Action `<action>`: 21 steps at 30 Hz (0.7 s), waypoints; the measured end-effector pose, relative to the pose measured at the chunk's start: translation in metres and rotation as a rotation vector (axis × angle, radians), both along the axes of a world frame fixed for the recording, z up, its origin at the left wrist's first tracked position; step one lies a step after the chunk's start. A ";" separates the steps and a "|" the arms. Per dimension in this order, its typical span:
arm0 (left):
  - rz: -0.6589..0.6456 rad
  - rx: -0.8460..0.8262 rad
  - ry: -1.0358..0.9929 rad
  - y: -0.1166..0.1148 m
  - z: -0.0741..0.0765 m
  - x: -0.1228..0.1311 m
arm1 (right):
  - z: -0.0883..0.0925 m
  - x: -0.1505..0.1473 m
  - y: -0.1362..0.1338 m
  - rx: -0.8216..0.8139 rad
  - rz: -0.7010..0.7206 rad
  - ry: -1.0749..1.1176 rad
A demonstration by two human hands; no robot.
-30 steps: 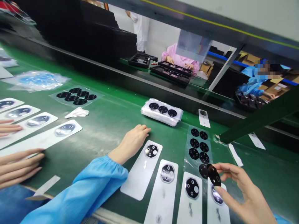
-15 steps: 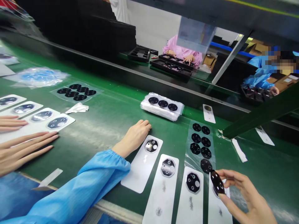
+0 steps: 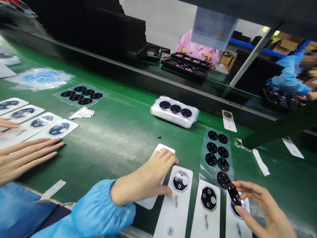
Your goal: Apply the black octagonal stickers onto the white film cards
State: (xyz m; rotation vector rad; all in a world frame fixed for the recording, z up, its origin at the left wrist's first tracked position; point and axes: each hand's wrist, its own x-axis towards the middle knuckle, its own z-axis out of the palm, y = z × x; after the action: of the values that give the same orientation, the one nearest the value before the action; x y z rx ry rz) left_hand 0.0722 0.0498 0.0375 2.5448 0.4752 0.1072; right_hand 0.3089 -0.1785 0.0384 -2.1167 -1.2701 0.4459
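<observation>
Several white phone back covers lie side by side on the green belt (image 3: pixel 119 132). My left hand (image 3: pixel 146 177) rests flat on the leftmost cover (image 3: pixel 162 148) and hides its camera ring; the thumb touches the second cover (image 3: pixel 177 201). My right hand (image 3: pixel 262 208) pinches a black octagonal lens piece (image 3: pixel 234 194) just above the camera ring of the rightmost cover (image 3: pixel 232 228). A third cover (image 3: pixel 206 216) lies between them. A clear sheet with several black lens pieces (image 3: pixel 218 153) lies just beyond the covers.
Another person's hands (image 3: pixel 27 155) lie flat at the left beside more white covers (image 3: pixel 49 127). A wrapped stack of lens sheets (image 3: pixel 174 113), a second lens sheet (image 3: pixel 81 94), a blue plastic bag (image 3: pixel 41 77) and white strips (image 3: pixel 260 162) are on the belt. People handle black trays (image 3: pixel 188 67) across it.
My left hand has pulled back from the belt onto the leftmost cover, hiding its ring. My right hand has lowered the black lens piece closer to the rightmost cover.
</observation>
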 end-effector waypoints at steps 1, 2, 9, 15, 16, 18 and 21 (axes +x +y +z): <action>-0.029 -0.049 0.035 -0.008 0.000 0.004 | -0.001 0.002 0.000 0.004 0.024 -0.006; -0.037 -0.050 0.070 -0.014 -0.001 0.009 | -0.003 0.004 -0.001 0.010 0.051 -0.013; -0.039 0.046 0.243 -0.017 -0.003 0.033 | 0.004 -0.007 0.000 0.029 -0.071 0.028; 0.002 -0.083 0.137 -0.018 0.010 0.025 | 0.004 -0.009 -0.002 0.080 -0.041 0.041; 0.002 -0.168 0.102 -0.018 0.012 0.022 | 0.005 -0.008 -0.002 0.095 -0.037 0.040; 0.006 -0.406 0.053 -0.016 0.016 0.016 | 0.006 -0.008 -0.002 0.121 -0.031 0.041; 0.036 -0.789 -0.010 -0.013 0.014 0.010 | 0.009 -0.009 -0.001 0.155 -0.030 0.054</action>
State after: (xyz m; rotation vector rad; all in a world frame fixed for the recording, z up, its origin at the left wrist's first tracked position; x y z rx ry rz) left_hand 0.0823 0.0367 0.0518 1.7624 0.4463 -0.0500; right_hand 0.2995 -0.1791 0.0478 -1.9785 -1.2012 0.3766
